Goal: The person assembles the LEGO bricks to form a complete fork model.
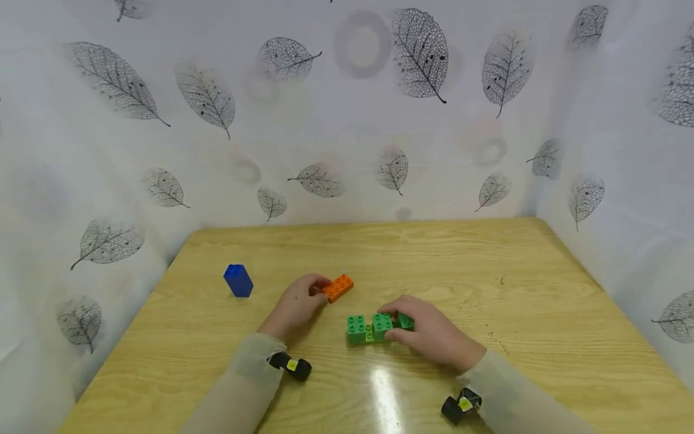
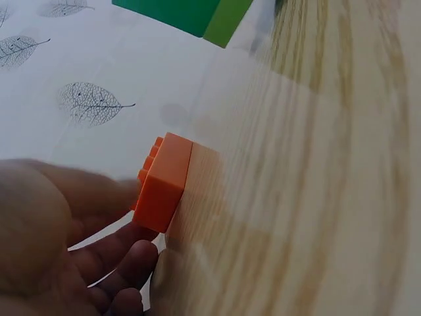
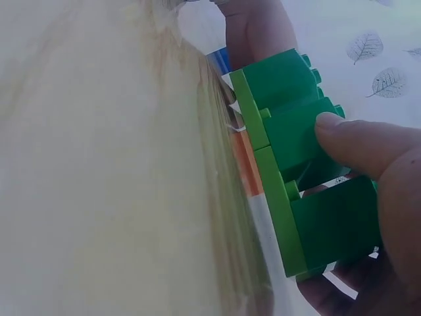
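Note:
My left hand (image 1: 297, 306) has its thumb and fingers around the near left end of an orange brick (image 1: 340, 288), studs up on the table. In the left wrist view, fingertips lie right at the end of this orange brick (image 2: 163, 187). My right hand (image 1: 425, 328) grips a row of green bricks (image 1: 356, 328). The right wrist view shows dark green blocks (image 3: 335, 220) spaced along a thin light green base (image 3: 279, 210), with the thumb on the middle block. Part of the row is hidden under the hand in the head view.
A tall blue block (image 1: 238, 281) stands on the left side of the wooden table (image 1: 488, 259), beyond my left hand. White cloth (image 1: 347, 132) with a leaf print hangs behind the table and at both sides. Each wrist carries a small black camera.

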Demonstrator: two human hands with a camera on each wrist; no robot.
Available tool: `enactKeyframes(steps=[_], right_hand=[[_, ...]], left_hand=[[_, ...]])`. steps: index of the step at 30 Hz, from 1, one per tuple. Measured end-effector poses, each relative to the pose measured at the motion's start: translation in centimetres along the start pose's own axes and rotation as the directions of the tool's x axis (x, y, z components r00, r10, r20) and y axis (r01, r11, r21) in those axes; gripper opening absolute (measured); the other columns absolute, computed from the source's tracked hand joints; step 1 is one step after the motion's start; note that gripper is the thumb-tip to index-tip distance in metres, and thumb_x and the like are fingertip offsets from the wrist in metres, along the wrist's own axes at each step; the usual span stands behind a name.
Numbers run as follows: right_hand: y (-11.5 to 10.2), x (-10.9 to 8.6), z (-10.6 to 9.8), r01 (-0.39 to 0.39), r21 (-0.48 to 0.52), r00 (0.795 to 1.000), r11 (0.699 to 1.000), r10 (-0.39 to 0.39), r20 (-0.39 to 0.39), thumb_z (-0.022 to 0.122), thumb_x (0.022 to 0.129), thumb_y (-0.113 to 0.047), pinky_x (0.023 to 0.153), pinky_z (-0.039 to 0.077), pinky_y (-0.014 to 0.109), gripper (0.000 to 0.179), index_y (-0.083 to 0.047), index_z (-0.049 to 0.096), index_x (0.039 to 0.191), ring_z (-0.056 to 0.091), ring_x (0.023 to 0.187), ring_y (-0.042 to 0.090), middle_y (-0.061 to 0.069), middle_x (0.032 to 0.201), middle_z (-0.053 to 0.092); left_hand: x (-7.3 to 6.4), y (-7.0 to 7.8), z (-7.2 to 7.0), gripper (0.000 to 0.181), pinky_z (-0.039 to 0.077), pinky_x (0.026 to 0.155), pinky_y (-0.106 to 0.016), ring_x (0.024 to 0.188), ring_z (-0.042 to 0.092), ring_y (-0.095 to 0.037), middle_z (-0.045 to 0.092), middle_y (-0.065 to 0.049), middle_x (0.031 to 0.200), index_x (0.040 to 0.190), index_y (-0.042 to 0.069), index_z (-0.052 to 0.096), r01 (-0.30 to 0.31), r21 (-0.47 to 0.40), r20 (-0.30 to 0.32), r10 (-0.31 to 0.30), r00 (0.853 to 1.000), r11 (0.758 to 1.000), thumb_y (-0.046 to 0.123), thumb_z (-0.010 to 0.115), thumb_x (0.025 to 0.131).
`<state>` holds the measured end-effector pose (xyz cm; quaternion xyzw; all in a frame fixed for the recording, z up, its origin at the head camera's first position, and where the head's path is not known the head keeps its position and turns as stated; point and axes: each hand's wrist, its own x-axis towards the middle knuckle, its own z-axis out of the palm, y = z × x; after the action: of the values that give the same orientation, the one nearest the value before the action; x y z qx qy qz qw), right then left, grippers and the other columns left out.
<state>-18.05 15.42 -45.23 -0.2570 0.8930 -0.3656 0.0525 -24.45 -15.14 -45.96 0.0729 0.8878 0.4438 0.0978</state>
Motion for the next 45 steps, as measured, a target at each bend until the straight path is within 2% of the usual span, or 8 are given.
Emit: enactKeyframes(steps=[6, 10, 18, 24, 30, 37, 41, 45], right_hand=[[-0.1, -0.2, -0.2, -0.004, 0.028, 1.0, 1.0, 0.004, -0.014, 0.075, 0.091, -0.041, 0.092, 0.05, 0.042, 0.045, -0.027, 0.064, 0.133, 0.059, 0.103, 0.006, -0.019, 0.119, 0.061], [-0.2, -0.2, -0.2, -0.002, 0.032, 1.0, 0.999, 0.003, -0.018, 0.074, 0.091, -0.042, 0.093, 0.049, 0.041, 0.045, -0.027, 0.065, 0.133, 0.059, 0.104, 0.005, -0.02, 0.12, 0.061], [-0.6, -0.2, -0.4, 0.011, 0.04, 0.999, 0.999, -0.01, -0.034, 0.074, 0.092, -0.041, 0.092, 0.05, 0.04, 0.046, -0.025, 0.065, 0.134, 0.059, 0.104, 0.005, -0.021, 0.121, 0.061], [-0.8, -0.2, -0.8, 0.012, 0.073, 0.999, 0.997, -0.008, -0.046, 0.073, 0.092, -0.043, 0.083, 0.052, 0.034, 0.048, -0.023, 0.065, 0.135, 0.06, 0.096, 0.007, -0.018, 0.119, 0.062], [-1.0, -0.3, -1.2, 0.057, 0.068, 0.996, 0.996, -0.052, -0.068, 0.074, 0.092, -0.042, 0.08, 0.053, 0.033, 0.046, -0.022, 0.066, 0.132, 0.061, 0.094, 0.009, -0.016, 0.115, 0.063], [-1.4, -0.4, -1.8, 0.08, 0.086, 0.995, 0.993, -0.074, -0.073, 0.075, 0.092, -0.04, 0.074, 0.053, 0.032, 0.04, -0.031, 0.066, 0.13, 0.06, 0.089, 0.01, -0.017, 0.113, 0.063], [-1.8, -0.4, -2.1, 0.077, 0.1, 0.995, 0.992, -0.07, -0.068, 0.075, 0.092, -0.038, 0.072, 0.053, 0.032, 0.042, -0.026, 0.066, 0.13, 0.059, 0.087, 0.011, -0.018, 0.112, 0.063], [-2.0, -0.3, -2.2, 0.078, 0.094, 0.995, 0.993, -0.072, -0.064, 0.074, 0.092, -0.039, 0.074, 0.054, 0.032, 0.043, -0.022, 0.066, 0.131, 0.06, 0.089, 0.01, -0.017, 0.113, 0.063]], left_hand=[[0.0, 0.6, 0.7, 0.043, 0.048, 0.093, -0.045, 0.105, 0.058, -0.02, 0.061, 0.0, 0.119, 0.134, 0.019, 0.062, 0.026, 0.01, -0.009, -0.026, 1.0, 1.0, 0.027, 0.072, 0.093], [0.0, 1.1, 1.0, 0.037, 0.047, 0.093, -0.044, 0.104, 0.057, -0.02, 0.061, 0.0, 0.118, 0.13, 0.018, 0.064, 0.017, 0.041, -0.014, -0.016, 1.0, 0.999, 0.024, 0.071, 0.095], [-1.0, 1.8, 1.3, 0.036, 0.046, 0.097, -0.048, 0.11, 0.057, -0.019, 0.061, 0.001, 0.127, 0.129, 0.026, 0.067, -0.022, 0.088, 0.089, 0.014, 0.996, 0.996, 0.025, 0.072, 0.094], [-1.6, 2.2, 2.0, 0.033, 0.046, 0.097, -0.046, 0.107, 0.057, -0.017, 0.062, 0.007, 0.124, 0.124, 0.028, 0.07, -0.061, 0.026, 0.157, 0.056, 0.986, 0.998, 0.029, 0.074, 0.091], [-1.9, 2.6, 3.0, 0.027, 0.046, 0.097, -0.046, 0.107, 0.057, -0.016, 0.062, 0.01, 0.114, 0.12, 0.025, 0.072, -0.109, 0.018, 0.257, 0.101, 0.961, 0.994, 0.022, 0.071, 0.094], [-2.7, 3.6, 3.5, 0.035, 0.047, 0.096, -0.046, 0.105, 0.058, -0.016, 0.064, 0.007, 0.114, 0.121, 0.02, 0.07, -0.164, 0.061, 0.325, 0.136, 0.936, 0.985, 0.001, 0.069, 0.091], [-2.7, 3.7, 3.2, 0.041, 0.048, 0.095, -0.043, 0.103, 0.058, -0.014, 0.063, 0.008, 0.114, 0.125, 0.022, 0.067, -0.188, 0.04, 0.364, 0.161, 0.917, 0.981, 0.004, 0.074, 0.089], [-2.6, 3.6, 2.8, 0.061, 0.044, 0.103, -0.043, 0.116, 0.056, -0.014, 0.058, 0.008, 0.128, 0.138, 0.024, 0.058, -0.235, -0.001, 0.417, 0.214, 0.884, 0.972, 0.016, 0.085, 0.084]])
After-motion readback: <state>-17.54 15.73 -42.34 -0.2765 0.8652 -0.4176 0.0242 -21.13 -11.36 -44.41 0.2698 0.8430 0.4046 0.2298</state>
